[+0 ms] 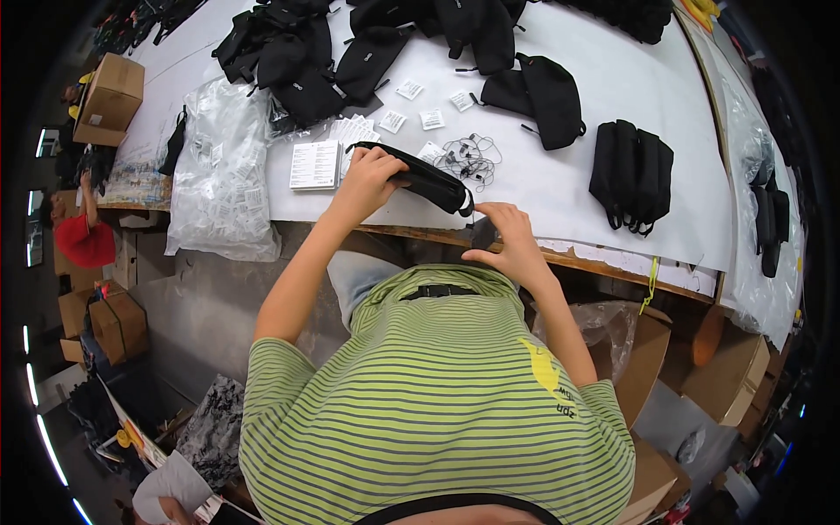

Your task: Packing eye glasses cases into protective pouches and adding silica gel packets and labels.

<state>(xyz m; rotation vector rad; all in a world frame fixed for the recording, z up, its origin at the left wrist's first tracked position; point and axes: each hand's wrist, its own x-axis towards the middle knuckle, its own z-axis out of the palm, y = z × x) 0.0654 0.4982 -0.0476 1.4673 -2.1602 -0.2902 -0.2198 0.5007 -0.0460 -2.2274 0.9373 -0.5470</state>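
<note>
A long, narrow black fabric pouch (424, 178) is held over the near edge of the white-covered work table (630, 87), its left end wrapped by the curled fingers of the left hand (367, 179). The right hand (507, 236) sits at its right end, thumb and fingers pinching a small dark tab hanging there. Just beyond lie a tangle of thin black cords (468, 157), a stack of white printed leaflets (315, 164), small white sachets (420, 105), a clear plastic bag (223, 166) and more black fabric bags (630, 171).
</note>
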